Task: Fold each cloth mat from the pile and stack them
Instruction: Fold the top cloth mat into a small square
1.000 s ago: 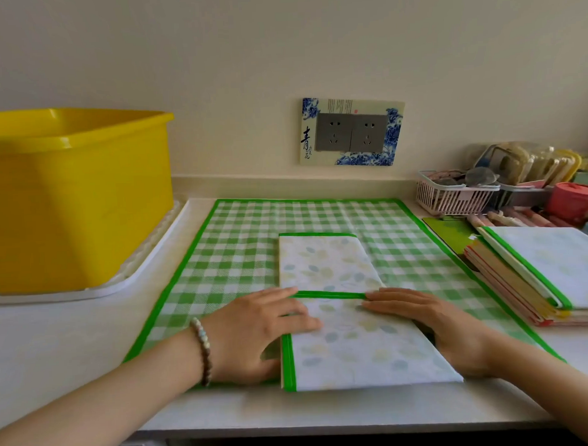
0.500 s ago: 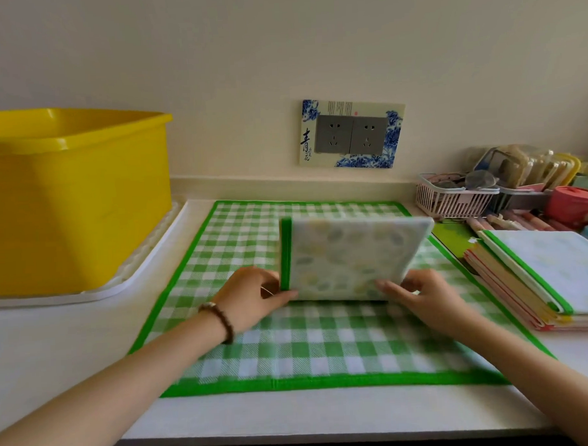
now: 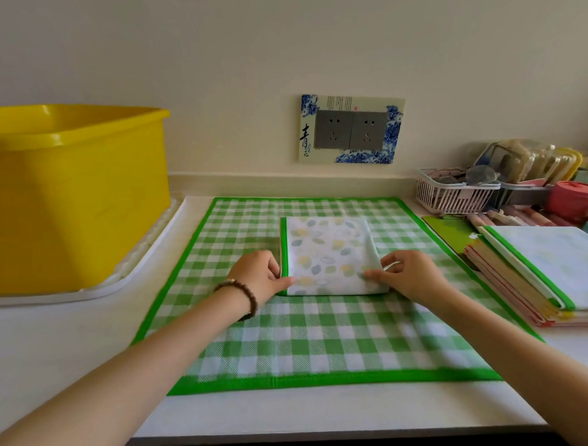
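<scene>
The white surface (image 3: 55, 351) carries everything. The yellow tub (image 3: 72, 198) stands at the far left on a white tray (image 3: 146, 263), well apart from the work, so it leaves room for folding. The green checked mat (image 3: 324, 339) lies spread flat in the middle; I judge it is the next one to fold. The stack (image 3: 557, 268) of finished mats waits at the right edge, near enough to reach. The folded mat (image 3: 327, 255) with leaf print lies on the checked mat, its green border at the left. The left hand (image 3: 258, 278) pinches its near left corner and the right hand (image 3: 409, 275) pinches the near right corner, probably to keep the layers together for carrying to the stack
</scene>
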`<state>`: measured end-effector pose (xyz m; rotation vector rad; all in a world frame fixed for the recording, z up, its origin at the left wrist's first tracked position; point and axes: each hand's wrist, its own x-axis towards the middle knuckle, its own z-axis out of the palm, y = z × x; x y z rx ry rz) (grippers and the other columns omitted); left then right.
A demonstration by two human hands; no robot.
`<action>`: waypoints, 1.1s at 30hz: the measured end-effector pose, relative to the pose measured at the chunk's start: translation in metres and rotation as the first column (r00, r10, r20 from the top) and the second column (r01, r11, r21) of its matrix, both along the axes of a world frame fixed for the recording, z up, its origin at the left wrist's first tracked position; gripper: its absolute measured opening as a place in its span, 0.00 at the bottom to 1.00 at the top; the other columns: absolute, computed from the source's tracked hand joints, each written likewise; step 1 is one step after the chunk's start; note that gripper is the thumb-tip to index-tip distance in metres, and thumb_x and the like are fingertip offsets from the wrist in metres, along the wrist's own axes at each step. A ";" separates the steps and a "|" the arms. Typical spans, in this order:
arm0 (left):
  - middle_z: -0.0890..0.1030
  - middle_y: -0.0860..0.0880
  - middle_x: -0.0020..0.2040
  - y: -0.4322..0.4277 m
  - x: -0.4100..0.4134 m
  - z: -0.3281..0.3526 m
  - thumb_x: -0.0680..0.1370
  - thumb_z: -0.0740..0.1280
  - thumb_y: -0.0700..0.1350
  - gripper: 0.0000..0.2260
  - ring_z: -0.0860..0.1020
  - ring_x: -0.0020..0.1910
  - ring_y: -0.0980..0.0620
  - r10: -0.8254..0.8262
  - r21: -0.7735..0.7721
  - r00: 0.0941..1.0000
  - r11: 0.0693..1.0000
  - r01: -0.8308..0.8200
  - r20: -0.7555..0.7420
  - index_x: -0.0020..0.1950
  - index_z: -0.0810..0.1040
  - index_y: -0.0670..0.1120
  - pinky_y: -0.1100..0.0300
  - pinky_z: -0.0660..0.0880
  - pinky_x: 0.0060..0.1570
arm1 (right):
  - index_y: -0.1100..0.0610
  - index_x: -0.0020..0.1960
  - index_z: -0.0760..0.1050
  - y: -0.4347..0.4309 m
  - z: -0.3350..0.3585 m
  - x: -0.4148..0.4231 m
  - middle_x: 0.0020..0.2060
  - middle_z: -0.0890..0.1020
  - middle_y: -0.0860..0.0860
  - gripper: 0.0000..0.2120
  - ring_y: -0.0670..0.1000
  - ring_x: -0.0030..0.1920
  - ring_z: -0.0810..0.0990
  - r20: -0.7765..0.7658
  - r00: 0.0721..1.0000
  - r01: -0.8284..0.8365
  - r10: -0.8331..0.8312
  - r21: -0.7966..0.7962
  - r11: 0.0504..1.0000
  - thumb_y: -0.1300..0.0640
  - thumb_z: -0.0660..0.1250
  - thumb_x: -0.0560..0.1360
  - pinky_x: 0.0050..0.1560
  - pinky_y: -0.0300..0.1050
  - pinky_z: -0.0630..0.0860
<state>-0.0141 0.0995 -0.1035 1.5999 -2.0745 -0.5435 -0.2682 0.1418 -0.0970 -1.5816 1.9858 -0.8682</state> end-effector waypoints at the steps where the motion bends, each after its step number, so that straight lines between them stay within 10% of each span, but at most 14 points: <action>1: 0.76 0.52 0.37 -0.002 0.000 0.005 0.72 0.71 0.55 0.15 0.75 0.37 0.55 -0.003 0.026 0.997 1.000 0.001 0.071 0.49 0.71 0.46 0.63 0.71 0.36 | 0.56 0.50 0.76 -0.001 0.002 0.001 0.35 0.82 0.48 0.19 0.45 0.32 0.78 -0.016 1.000 -0.001 0.001 0.016 1.000 0.45 0.74 0.67 0.28 0.36 0.69; 6: 0.69 0.49 0.62 -0.012 -0.016 0.017 0.75 0.66 0.50 0.24 0.71 0.59 0.50 -0.128 -0.118 0.964 0.980 0.159 0.232 0.68 0.63 0.48 0.55 0.72 0.54 | 0.56 0.51 0.78 -0.006 0.009 0.004 0.38 0.80 0.49 0.21 0.46 0.35 0.77 -0.094 0.996 0.017 -0.009 0.081 0.997 0.45 0.76 0.65 0.31 0.38 0.71; 9: 0.58 0.50 0.76 -0.022 -0.033 0.009 0.82 0.53 0.48 0.22 0.56 0.74 0.50 -0.196 -0.078 0.948 0.972 0.221 0.249 0.76 0.56 0.49 0.54 0.56 0.72 | 0.56 0.54 0.78 -0.008 0.010 0.005 0.40 0.82 0.52 0.23 0.48 0.36 0.78 -0.096 0.995 0.026 -0.015 0.108 0.994 0.46 0.77 0.65 0.36 0.40 0.76; 14: 0.49 0.51 0.78 -0.033 -0.042 -0.015 0.83 0.45 0.48 0.22 0.46 0.77 0.51 -0.157 0.027 0.935 0.987 0.156 0.319 0.77 0.51 0.50 0.53 0.48 0.74 | 0.56 0.68 0.68 -0.007 0.010 0.013 0.52 0.79 0.53 0.31 0.49 0.42 0.77 -0.050 0.999 0.016 -0.010 0.121 0.993 0.49 0.73 0.70 0.40 0.40 0.74; 19: 0.47 0.51 0.78 -0.033 -0.044 -0.017 0.83 0.44 0.48 0.22 0.45 0.77 0.50 -0.148 0.037 0.910 0.989 0.146 0.387 0.78 0.49 0.49 0.52 0.47 0.75 | 0.55 0.77 0.48 -0.014 0.000 0.054 0.77 0.46 0.52 0.30 0.54 0.76 0.48 -0.584 0.812 -0.076 0.015 -0.079 0.994 0.46 0.54 0.80 0.74 0.51 0.50; 33: 0.48 0.51 0.78 -0.030 -0.044 -0.011 0.82 0.45 0.48 0.23 0.47 0.77 0.51 -0.135 0.016 0.882 0.990 0.143 0.451 0.77 0.50 0.49 0.52 0.48 0.74 | 0.56 0.78 0.43 -0.058 -0.022 0.047 0.77 0.45 0.51 0.29 0.48 0.77 0.43 -0.578 0.777 -0.142 0.250 0.225 0.964 0.44 0.40 0.81 0.75 0.46 0.40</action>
